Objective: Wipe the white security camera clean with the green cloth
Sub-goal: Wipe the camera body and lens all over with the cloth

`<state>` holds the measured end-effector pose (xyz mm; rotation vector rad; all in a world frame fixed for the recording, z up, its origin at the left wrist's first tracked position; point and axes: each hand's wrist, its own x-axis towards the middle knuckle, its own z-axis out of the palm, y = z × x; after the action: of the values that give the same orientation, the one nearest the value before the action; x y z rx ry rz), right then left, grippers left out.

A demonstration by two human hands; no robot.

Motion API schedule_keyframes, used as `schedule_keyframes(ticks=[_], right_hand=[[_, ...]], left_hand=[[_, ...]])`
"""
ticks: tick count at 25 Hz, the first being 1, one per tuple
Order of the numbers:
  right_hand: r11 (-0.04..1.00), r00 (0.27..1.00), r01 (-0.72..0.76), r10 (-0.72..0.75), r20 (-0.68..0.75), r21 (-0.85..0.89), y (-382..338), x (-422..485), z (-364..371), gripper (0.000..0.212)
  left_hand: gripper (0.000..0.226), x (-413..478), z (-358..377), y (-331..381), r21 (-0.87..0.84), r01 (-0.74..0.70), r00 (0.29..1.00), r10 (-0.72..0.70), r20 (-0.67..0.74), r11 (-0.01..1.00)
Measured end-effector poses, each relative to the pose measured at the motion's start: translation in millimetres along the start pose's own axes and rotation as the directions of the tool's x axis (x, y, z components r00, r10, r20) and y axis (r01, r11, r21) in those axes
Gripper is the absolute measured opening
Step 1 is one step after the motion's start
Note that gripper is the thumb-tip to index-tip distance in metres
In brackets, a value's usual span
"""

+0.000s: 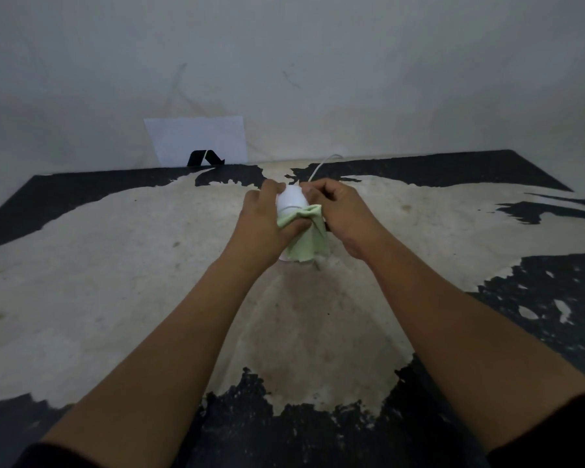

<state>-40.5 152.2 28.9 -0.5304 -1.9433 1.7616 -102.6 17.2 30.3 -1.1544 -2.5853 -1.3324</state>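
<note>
Single head-worn wide-angle camera looking forward and down from above bench (115,265), facing wall (318,62), both forearms reaching in from bottom edge, hands mid-frame.

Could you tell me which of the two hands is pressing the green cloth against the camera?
The left hand: its thumb pins the green cloth to the white security camera. The right hand only steadies the camera's top.

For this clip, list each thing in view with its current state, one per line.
White dome-shaped security camera: upright on table, held by both hands.
Light green cloth: bunched against camera's front, draping down.
Left hand: grip on cloth and camera.
Right hand: steadying camera's top.
White cable: attached, trailing back.
</note>
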Motion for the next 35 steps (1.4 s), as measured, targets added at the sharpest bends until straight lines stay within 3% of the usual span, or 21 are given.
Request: schedule_keyframes(ticks=[5,9,16,19,23,26,29,33,35], right_hand=[[1.0,1.0,-0.011,0.01,0.025,0.013,-1.8,-0.6,0.8,0.02],[0.999,0.999,-0.018,0.016,0.038,0.045,-1.9,-1.6,0.7,0.021],[1.0,1.0,0.002,-0.002,0.009,-0.01,-1.3,-0.2,1.0,0.017],[1.0,1.0,-0.012,0.012,0.016,0.007,-2.9,-1.7,0.6,0.02],[0.999,0.999,-0.031,0.031,0.029,0.024,-4.3,-1.9,0.4,0.022],[0.998,0.998,-0.044,0.043,0.035,0.043,-4.9,-2.8,0.9,0.02],[0.998,0.999,-0.036,0.034,0.034,0.058,-5.1,-3.4,1.8,0.023],[0.997,1.0,-0.022,0.021,0.011,0.067,-5.2,-4.8,2.8,0.024],[0.998,0.999,-0.031,0.03,0.015,0.062,-3.5,-5.0,2.2,0.023]], left_hand=[[0.052,4.5,-18.5,-10.9,0.07,-0.019,0.993,0.011,0.116,0.997],[0.04,7.8,-18.6,-8.8,0.021,-0.03,0.996,0.028,0.087,0.999],[0.067,-2.1,9.7,5.9,-0.021,0.034,0.997,-0.035,-0.063,0.999],[0.068,-2.0,-1.2,-5.0,-0.009,0.015,1.0,-0.015,0.013,1.0],[0.054,8.0,-28.3,-13.4,0.079,-0.023,0.989,0.011,0.15,0.997],[0.044,13.5,-40.2,-12.8,0.028,0.021,0.975,-0.026,0.221,0.999],[0.039,12.5,-31.3,-10.0,-0.066,0.053,0.987,-0.043,0.155,0.996],[0.062,6.7,-13.2,-5.7,-0.003,0.01,0.997,-0.01,0.077,1.0],[0.056,2.1,-16.6,-5.6,-0.069,0.048,0.997,-0.044,0.061,0.996]])
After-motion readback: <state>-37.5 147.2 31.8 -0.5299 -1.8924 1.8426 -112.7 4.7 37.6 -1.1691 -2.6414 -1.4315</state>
